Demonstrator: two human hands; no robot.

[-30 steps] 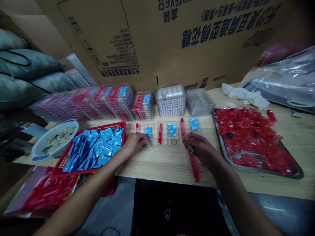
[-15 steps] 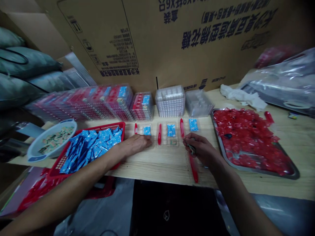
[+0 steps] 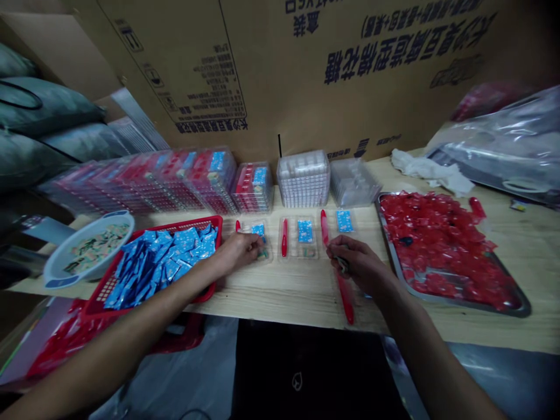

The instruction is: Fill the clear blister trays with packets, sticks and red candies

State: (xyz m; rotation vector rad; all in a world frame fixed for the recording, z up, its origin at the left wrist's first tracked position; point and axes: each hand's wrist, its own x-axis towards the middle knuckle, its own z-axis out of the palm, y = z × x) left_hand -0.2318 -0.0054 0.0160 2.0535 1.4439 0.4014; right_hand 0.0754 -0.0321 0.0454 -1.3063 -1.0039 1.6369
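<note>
L hand [image 3: 238, 252] over clear blister tray [image 3: 268, 252], fingers [image 3: 256, 249] curled at its near edge, grip unclear; flatter a moment ago. R hand [image 3: 352, 261] pinches small grey-green piece [image 3: 343, 265] above long red stick [image 3: 346, 298]. Open tabletop [image 3: 280, 294] in front of both hands. Red basket [image 3: 184, 223] of blue sachets [image 3: 166, 259] just beside L hand; steel tray [image 3: 472, 304] of red sweets [image 3: 437, 245] near R hand.

Dim indoor light, soft shadow under the right hand [image 3: 354, 265], wide-angle bending at the edges
</note>
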